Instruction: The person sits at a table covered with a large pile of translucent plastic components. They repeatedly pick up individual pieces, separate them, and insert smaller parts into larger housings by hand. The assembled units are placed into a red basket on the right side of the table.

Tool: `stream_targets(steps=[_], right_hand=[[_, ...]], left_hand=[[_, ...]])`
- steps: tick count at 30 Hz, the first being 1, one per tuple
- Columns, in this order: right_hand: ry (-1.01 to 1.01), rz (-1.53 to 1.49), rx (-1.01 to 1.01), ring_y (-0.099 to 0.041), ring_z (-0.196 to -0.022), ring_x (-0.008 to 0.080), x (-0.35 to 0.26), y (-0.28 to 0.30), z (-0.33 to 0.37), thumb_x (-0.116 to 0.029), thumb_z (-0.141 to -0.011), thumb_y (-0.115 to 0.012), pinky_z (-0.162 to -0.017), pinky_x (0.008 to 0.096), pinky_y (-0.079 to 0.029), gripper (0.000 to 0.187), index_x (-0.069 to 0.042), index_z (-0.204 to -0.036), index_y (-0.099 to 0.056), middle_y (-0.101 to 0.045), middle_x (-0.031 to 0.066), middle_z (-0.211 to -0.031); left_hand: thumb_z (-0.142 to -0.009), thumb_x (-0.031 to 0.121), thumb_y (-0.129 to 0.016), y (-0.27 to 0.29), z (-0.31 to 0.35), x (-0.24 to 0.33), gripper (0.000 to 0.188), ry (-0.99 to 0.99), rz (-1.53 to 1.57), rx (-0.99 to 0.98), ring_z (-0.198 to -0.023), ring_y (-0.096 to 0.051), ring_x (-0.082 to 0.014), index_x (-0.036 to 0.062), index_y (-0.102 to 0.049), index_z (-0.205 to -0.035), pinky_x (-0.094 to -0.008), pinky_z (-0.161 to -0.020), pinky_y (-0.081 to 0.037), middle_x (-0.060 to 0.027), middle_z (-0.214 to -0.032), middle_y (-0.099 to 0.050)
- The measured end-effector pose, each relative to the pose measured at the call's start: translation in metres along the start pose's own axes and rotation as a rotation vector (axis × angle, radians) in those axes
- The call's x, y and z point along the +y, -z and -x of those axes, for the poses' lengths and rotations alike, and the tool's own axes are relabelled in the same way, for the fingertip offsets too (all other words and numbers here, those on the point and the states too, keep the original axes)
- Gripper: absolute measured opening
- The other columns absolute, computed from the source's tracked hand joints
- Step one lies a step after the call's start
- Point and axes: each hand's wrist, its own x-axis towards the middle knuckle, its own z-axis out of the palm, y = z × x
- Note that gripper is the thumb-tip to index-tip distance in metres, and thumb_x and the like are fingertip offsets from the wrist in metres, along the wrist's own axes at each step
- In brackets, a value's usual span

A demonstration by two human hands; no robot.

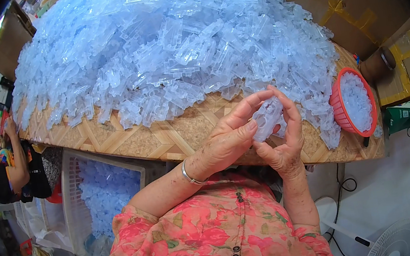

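Between my two hands, above the table's near edge, is a clear plastic piece [268, 118] with an openwork shape; its exact kind I cannot make out. My left hand [230, 135] grips it from the left with thumb and fingers. On the other side my right hand [284, 141] closes on it too, thumb below and fingers bent over the top. Just beyond my hands spreads a large heap of clear, bluish plastic pieces [170, 50], reaching to the far side of the table.
The table [129, 137] has a wood-patterned top. A red basket [337, 104] of small clear pieces stands at the right, near cardboard boxes [364, 6]. Below left sits a white crate [72, 195] of bluish pieces. A white fan [398, 240] is lower right; another person [12, 167] is at far left.
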Motion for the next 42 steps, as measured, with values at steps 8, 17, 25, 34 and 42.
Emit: stream_targets(steps=[8,17,25,34,42], right_hand=[[0.114,0.133,0.057,-0.047,-0.137,0.0388,0.007,-0.001,0.002,-0.051,-0.084,-0.078,-0.113,0.0494,-0.039,0.089,-0.002,-0.147,-0.038,-0.048,0.0229,-0.147],[0.085,0.13,0.026,-0.047,-0.136,0.0389,0.005,-0.001,0.002,-0.048,-0.084,-0.078,-0.113,0.05,-0.039,0.087,-0.002,-0.146,-0.039,-0.048,0.0228,-0.146],[0.178,0.154,0.075,-0.044,-0.139,0.0393,0.007,-0.003,0.001,-0.046,-0.083,-0.079,-0.114,0.0508,-0.037,0.086,-0.004,-0.147,-0.038,-0.046,0.023,-0.148],[0.108,0.175,0.109,-0.045,-0.138,0.0373,0.004,-0.007,0.0,-0.038,-0.082,-0.082,-0.116,0.0492,-0.036,0.085,-0.004,-0.147,-0.038,-0.046,0.0214,-0.149],[0.105,0.273,0.071,-0.048,-0.135,0.0362,-0.006,-0.008,0.001,-0.024,-0.083,-0.08,-0.113,0.0479,-0.038,0.077,-0.001,-0.145,-0.04,-0.051,0.0202,-0.145]], left_hand=[[-0.106,0.026,-0.051,-0.005,0.001,-0.003,0.064,-0.011,0.018,0.023,-0.144,-0.038,-0.0222,0.0033,-0.024,-0.158,-0.0432,-0.119,-0.033,-0.0078,-0.159,-0.032],[-0.105,0.026,-0.053,-0.005,0.003,-0.003,0.065,-0.044,-0.093,0.052,-0.145,-0.036,-0.0229,0.0021,-0.024,-0.158,-0.0427,-0.119,-0.033,-0.0096,-0.16,-0.03],[-0.105,0.026,-0.054,-0.005,0.003,0.001,0.065,-0.023,-0.103,0.003,-0.145,-0.036,-0.0235,0.0022,-0.025,-0.157,-0.0443,-0.119,-0.033,-0.0095,-0.16,-0.03],[-0.103,0.025,-0.056,-0.001,0.001,0.007,0.071,0.026,-0.266,-0.018,-0.146,-0.034,-0.0223,0.0017,-0.02,-0.159,-0.0392,-0.119,-0.03,-0.01,-0.161,-0.029],[-0.101,0.017,-0.056,0.003,0.008,0.016,0.062,-0.141,-1.013,0.003,-0.125,-0.046,-0.016,0.0004,-0.029,-0.155,-0.0318,-0.106,-0.037,-0.0083,-0.146,-0.042]])
